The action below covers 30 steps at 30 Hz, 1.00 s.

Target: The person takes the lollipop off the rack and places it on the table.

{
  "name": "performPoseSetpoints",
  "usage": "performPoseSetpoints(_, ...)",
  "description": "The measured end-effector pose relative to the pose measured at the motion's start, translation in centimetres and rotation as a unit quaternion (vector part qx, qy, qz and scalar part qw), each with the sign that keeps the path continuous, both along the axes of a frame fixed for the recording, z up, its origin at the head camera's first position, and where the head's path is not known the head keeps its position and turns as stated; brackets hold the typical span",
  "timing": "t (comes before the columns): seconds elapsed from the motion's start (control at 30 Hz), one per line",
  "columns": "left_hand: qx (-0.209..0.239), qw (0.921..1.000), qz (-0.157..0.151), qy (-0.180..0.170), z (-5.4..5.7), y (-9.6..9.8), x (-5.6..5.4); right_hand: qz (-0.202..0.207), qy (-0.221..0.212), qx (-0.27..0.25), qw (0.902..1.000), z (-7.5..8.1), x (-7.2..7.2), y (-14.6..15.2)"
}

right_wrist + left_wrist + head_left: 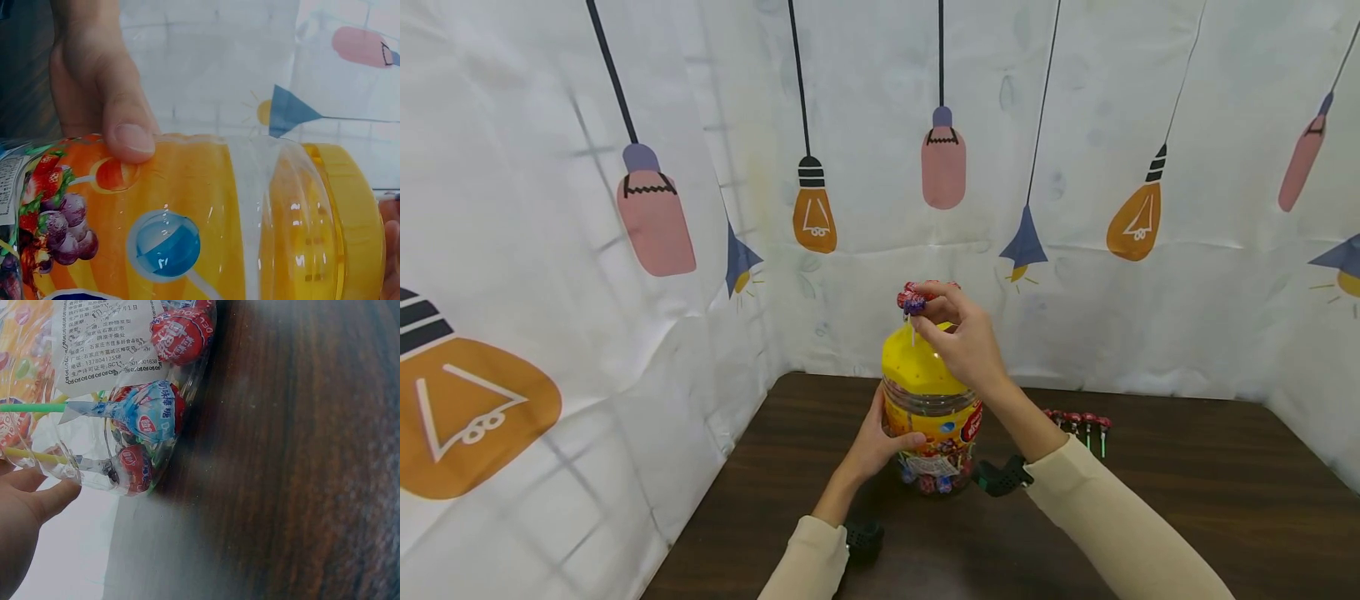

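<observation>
A clear plastic candy jar (934, 437) with an orange and yellow label and a yellow lid (917, 365) stands on the table. Through its wall, wrapped lollipops (150, 415) show at the bottom. My left hand (876, 446) grips the jar's left side, its thumb across the front; that thumb (128, 125) presses the label in the right wrist view. Above the lid, my right hand (961, 333) pinches lollipops (913, 302) in red and purple wrappers, a white stick hanging down before the lid. The hand partly hides them, so their exact number cannot be told.
Several red-topped lollipops (1086, 419) with green sticks lie in a row on the dark wooden table (1180, 483), right of the jar and partly behind my right forearm. A white curtain (865, 308) printed with lamps hangs behind the table and along its left.
</observation>
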<state>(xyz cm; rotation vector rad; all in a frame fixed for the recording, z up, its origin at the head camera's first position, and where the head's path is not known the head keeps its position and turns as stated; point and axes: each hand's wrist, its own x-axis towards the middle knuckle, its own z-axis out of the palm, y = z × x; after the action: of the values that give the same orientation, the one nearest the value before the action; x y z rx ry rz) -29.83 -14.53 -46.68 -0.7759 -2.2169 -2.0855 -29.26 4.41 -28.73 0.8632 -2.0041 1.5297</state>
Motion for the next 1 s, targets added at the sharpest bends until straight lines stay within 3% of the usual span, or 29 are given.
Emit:
performPoseSetpoints(0.4, -0.003, 1.0, -0.001, 0.009, 0.0, 0.0, 0.1, 0.037, -0.014, -0.042, 0.9983, 0.4, 1.0, 1.8)
performPoseSetpoints(0.8, -0.003, 0.9998, -0.009, 0.018, -0.2, -0.1, 0.0, 0.063, -0.073, -0.028, 0.9949, -1.3, 1.3, 5.7)
performPoseSetpoints(1.0, 0.014, 0.9986, -0.031, 0.041, -0.2, -0.1, -0.3, 0.064, -0.09, -0.02, 0.9937, -2.2, 1.6, 7.6)
